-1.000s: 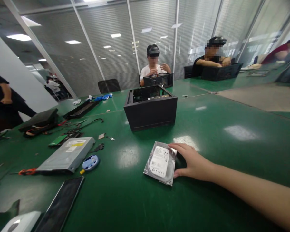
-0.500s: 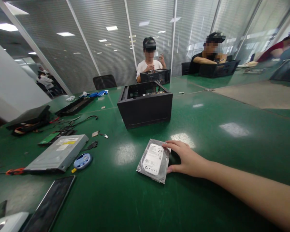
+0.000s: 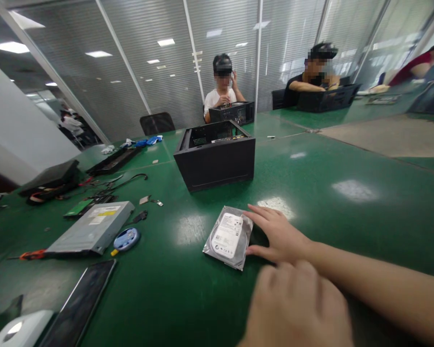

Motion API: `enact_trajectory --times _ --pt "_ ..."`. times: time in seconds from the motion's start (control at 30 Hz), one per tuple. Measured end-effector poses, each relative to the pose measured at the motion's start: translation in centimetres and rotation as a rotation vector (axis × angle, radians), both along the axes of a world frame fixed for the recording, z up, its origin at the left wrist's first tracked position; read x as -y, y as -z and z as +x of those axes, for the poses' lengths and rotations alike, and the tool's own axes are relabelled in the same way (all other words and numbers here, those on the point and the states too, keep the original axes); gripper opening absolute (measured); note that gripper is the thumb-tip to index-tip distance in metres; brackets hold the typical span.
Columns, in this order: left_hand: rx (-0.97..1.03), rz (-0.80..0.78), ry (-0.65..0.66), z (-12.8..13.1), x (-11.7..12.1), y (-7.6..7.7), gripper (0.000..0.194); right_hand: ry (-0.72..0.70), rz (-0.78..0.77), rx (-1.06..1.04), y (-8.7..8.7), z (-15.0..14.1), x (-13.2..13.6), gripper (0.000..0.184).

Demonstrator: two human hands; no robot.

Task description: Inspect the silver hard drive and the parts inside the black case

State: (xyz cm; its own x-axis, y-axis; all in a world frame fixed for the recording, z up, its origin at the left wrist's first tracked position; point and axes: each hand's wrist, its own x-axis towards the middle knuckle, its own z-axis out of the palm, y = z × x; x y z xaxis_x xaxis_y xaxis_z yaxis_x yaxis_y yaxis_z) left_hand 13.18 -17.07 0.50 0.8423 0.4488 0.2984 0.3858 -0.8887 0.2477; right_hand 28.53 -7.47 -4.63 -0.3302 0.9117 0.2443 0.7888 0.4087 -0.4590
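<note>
Fingers of right hand (image 3: 282, 235) spread at right edge of hard drive (image 3: 228, 237); left hand (image 3: 300, 306) newly alongside, fingers curled, any pinch unclear.

right hand (image 3: 282, 237): touching 1 hard drive (image 3: 227, 238) | left hand (image 3: 299, 308): blurred

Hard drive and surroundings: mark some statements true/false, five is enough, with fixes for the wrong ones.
1. The hard drive lies label up on the green table. True.
2. The right hand is at the drive's right edge, fingers spread. True.
3. The left hand covers the drive's label. False: it is blurred, low in view, off the drive.
4. The black case stands nearer the camera than the drive. False: it stands beyond it.
5. The round blue piece lies right of the silver unit. True.
</note>
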Motion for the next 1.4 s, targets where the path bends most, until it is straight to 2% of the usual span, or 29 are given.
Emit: enact_trajectory --times 0.07,0.1,0.13,0.17,0.2,0.27,0.33,0.37,0.4,0.47,0.5,0.57,0.67,0.77,0.9,1.1,1.4 --pt "0.092 -0.041 -0.458 -1.5 -3.6 -0.4 0.063 0.038 -0.008 -0.030 0.0 -0.1 -0.1 0.070" --pt "0.105 -0.040 -0.642 -2.3 -5.3 -0.3 0.073 0.047 -0.019 -0.059 0.0 -0.1 -0.2 0.062" --pt "0.098 -0.065 -0.761 -3.0 -6.6 0.0 0.086 0.050 -0.034 -0.102 -0.1 -0.1 -0.4 0.055" --pt "0.068 -0.122 -0.806 -3.6 -7.7 0.5 0.099 0.053 -0.050 -0.162 -0.3 0.0 -0.5 0.048" --pt "0.034 -0.191 -0.797 -4.1 -8.5 1.1 0.106 0.055 -0.072 -0.238 -0.5 0.2 -0.7 0.042" --pt "0.056 -0.252 -0.784 -4.9 -9.4 1.9 0.094 0.080 -0.129 -0.453 -0.9 0.6 -0.9 0.033" --pt "0.205 -0.355 -0.732 -5.4 -9.8 2.1 0.086 0.101 -0.158 -0.724 -1.2 1.1 -1.1 0.032" --pt "0.326 -0.458 -0.657 -5.7 -9.9 1.9 0.086 0.104 -0.147 -0.854 -1.3 1.4 -1.0 0.034" --pt "0.463 -0.607 -0.540 -5.9 -10.0 1.6 0.089 0.102 -0.121 -0.962 -1.3 1.5 -1.0 0.035" --pt "0.720 -0.999 -0.219 -6.2 -9.9 0.7 0.095 0.078 -0.061 -1.070 -1.3 1.6 -0.7 0.036" --pt "0.813 -1.207 -0.063 -6.3 -9.8 0.3 0.095 0.057 -0.054 -1.069 -1.2 1.5 -0.6 0.035" --pt "0.916 -1.554 0.152 -6.3 -9.3 -0.1 0.092 -0.004 -0.082 -0.992 -1.1 1.1 -0.2 0.034" --pt "0.981 -1.835 0.308 -5.8 -8.5 -0.1 0.098 -0.128 -0.093 -0.855 -1.1 0.7 0.1 0.034" --pt "1.023 -1.914 0.350 -5.4 -8.3 0.3 0.108 -0.178 -0.071 -0.820 -1.2 0.7 0.2 0.034" --pt "1.040 -1.940 0.342 -5.2 -8.3 0.5 0.103 -0.193 -0.086 -0.905 -1.1 1.1 0.1 0.037" --pt "1.096 -1.985 0.342 -5.0 -8.0 0.4 0.099 -0.385 -0.087 -0.943 -0.9 1.1 0.5 0.039" --pt "1.139 -2.023 0.337 -4.8 -7.7 0.1 0.094 -0.379 -0.057 -0.901 -0.8 1.5 0.6 0.044"
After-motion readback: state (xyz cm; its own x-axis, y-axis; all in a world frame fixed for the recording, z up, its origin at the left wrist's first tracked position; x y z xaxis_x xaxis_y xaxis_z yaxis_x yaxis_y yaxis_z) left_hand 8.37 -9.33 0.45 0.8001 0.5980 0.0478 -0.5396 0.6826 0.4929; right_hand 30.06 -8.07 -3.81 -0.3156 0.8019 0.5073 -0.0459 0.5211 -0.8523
